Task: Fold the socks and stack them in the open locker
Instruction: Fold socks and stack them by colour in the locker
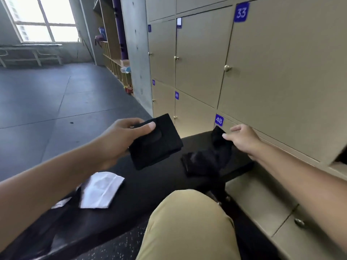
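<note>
**A:** Where do we find the socks, and how do they sit against the fingers?

**B:** We see a folded black sock (pixel 156 142) held up above a black bench (pixel 150 186), in the left hand (pixel 120 139). The thumb lies flat across its upper face near the top corner, and the other fingers curl behind it, so the sock is pinched between them. Most of the folded square hangs free below and to the right of the thumb.

**A:** And the right hand?

**B:** The right hand (pixel 242 137) is stretched toward a loose pile of black socks (pixel 208 156) lying on the far end of the bench. One sock in the pile stands up in a peak, and the thumb tip touches that peak. The index finger is lifted above it, parted from the thumb, and the remaining fingers curl loosely. We cannot tell whether any finger besides the thumb is in contact with the cloth.

**A:** What surrounds them?

**B:** A folded white sock (pixel 101 192) rests on the near left of the bench, well apart from both hands. A knee in tan trousers (pixel 189 226) fills the lower middle. Beige locker doors (pixel 202 59) stand just behind the bench, with blue number plates reading 33 (pixel 241 12) and 48 (pixel 219 120). At the far right edge one door stands slightly ajar, showing a dark gap (pixel 340 158).
</note>
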A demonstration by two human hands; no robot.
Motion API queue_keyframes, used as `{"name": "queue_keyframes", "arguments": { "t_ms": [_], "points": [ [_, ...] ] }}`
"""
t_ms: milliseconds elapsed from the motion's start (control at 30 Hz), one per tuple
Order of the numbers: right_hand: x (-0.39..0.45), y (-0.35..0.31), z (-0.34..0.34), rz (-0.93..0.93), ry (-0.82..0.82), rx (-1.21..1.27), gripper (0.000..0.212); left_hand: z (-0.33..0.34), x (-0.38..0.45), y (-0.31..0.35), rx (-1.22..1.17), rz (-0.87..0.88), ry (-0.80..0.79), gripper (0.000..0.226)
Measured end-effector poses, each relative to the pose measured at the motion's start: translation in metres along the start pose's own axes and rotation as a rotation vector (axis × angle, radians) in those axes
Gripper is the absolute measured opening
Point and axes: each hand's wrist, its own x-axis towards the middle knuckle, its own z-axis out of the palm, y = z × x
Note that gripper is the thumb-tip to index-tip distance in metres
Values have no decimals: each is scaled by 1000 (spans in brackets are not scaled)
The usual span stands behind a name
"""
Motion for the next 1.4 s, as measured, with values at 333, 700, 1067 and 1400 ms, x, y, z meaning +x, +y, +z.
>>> {"name": "queue_keyframes", "arguments": {
  "t_ms": [333, 700, 1067, 1400],
  "points": [
    [-23, -1, -29, -226, -26, 184, 11, 79, 30, 27, -15, 16, -49, 24],
    [-84, -17, -84, -280, -108, 416, 19, 160, 61, 50, -78, 10, -197, 37],
    [-85, 26, -145, -56, 114, 437, 17, 252, 66, 66, -192, -54, -421, 33],
    [-88, 63, -185, 34, 228, 383, 14, 293, 82, 62, -119, -51, -587, 35]
  ]
}}
